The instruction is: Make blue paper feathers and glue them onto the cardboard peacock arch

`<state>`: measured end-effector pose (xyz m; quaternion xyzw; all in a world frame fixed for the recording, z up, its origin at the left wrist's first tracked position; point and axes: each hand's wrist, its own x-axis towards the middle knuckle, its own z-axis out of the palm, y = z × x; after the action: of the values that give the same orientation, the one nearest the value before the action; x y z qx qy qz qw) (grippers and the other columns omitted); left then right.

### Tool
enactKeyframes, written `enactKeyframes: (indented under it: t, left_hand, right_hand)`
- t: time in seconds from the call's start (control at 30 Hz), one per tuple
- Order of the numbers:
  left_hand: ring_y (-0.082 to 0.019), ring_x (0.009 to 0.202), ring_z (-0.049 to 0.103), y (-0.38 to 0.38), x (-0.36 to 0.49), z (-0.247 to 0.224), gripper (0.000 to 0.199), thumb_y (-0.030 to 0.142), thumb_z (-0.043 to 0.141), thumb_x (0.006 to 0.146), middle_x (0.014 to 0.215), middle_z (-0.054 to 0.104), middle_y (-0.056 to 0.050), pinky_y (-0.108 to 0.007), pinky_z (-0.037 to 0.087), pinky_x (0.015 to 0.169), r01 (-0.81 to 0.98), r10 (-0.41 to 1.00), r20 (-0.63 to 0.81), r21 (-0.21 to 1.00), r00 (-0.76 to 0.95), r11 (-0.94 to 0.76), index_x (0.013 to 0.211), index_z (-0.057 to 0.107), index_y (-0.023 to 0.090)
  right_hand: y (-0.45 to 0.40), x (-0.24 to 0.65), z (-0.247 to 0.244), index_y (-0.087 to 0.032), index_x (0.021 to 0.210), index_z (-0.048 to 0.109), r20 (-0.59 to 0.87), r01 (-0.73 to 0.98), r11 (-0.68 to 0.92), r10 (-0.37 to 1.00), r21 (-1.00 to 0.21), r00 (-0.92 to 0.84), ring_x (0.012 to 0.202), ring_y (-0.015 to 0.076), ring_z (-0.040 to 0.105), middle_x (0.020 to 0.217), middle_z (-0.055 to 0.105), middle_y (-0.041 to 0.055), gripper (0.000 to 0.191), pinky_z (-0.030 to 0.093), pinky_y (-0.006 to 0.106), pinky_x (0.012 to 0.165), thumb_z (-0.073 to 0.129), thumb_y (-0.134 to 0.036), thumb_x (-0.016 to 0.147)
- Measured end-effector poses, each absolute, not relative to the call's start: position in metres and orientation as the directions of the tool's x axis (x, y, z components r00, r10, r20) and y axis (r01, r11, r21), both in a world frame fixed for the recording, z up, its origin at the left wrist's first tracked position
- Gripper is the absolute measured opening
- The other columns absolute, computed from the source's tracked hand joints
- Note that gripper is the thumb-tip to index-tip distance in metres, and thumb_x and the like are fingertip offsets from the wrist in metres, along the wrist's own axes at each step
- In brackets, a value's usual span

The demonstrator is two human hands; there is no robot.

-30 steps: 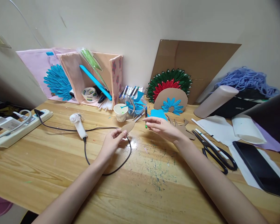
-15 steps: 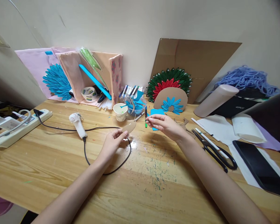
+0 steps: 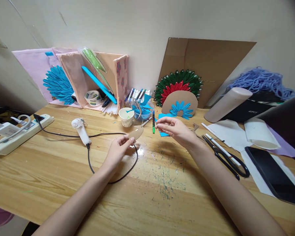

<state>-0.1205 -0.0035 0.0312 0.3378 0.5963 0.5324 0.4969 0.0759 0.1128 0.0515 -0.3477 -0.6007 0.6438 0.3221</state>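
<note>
Between the thumb and fingers of my left hand [image 3: 121,147] is a small oval cardboard piece [image 3: 136,133], held above the table. My right hand [image 3: 173,130] is raised to its right, fingertips pinched together; anything between them is too small to make out. Just left of those fingertips lies a blue and green marker [image 3: 153,123], and blue paper [image 3: 164,133] is partly hidden beneath the hand. Behind the cardboard piece stand a paper cup [image 3: 126,118] and a clear bowl of blue scraps [image 3: 142,114].
A white glue gun [image 3: 81,131] and its looped black cable lie left. Black scissors [image 3: 223,159], a phone [image 3: 272,173] and white paper [image 3: 228,132] are on the right. A cardboard disc with blue petals [image 3: 167,105] leans at the back beside a fabric-covered box [image 3: 72,75].
The view has shifted slightly. My right hand has moved a little to the right, away from the marker; my left hand keeps its hold on the cardboard piece.
</note>
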Motion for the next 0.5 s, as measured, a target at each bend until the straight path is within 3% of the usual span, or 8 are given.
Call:
enactKeyframes:
  t: [0.3,0.5]
  left_hand:
    - [-0.011,0.062,0.057,-0.003,-0.12,0.034,0.03,0.04,0.073,0.063,0.071,0.063,-0.001,-0.02,0.043,0.057,-0.163,0.927,-0.258,0.962,-0.273,0.22,0.073,0.063,0.013]
    - [-0.014,0.07,0.059,-0.002,-0.121,0.033,0.03,0.04,0.072,0.063,0.075,0.064,-0.004,-0.021,0.044,0.062,-0.135,0.929,-0.235,0.97,-0.285,0.203,0.074,0.064,0.014]
  right_hand:
    - [0.11,0.079,0.059,-0.021,0.079,0.068,0.004,0.033,0.026,0.834,-0.999,-0.551,0.074,0.014,0.061,0.084,0.069,0.0031,0.018,0.047,0.029,0.07,0.073,-0.036,0.069]
    - [0.107,0.078,0.062,-0.019,0.072,0.061,0.001,-0.028,-0.019,0.808,-0.999,-0.589,0.077,0.0149,0.062,0.088,0.07,0.0064,0.02,0.049,0.029,0.069,0.07,-0.036,0.072]
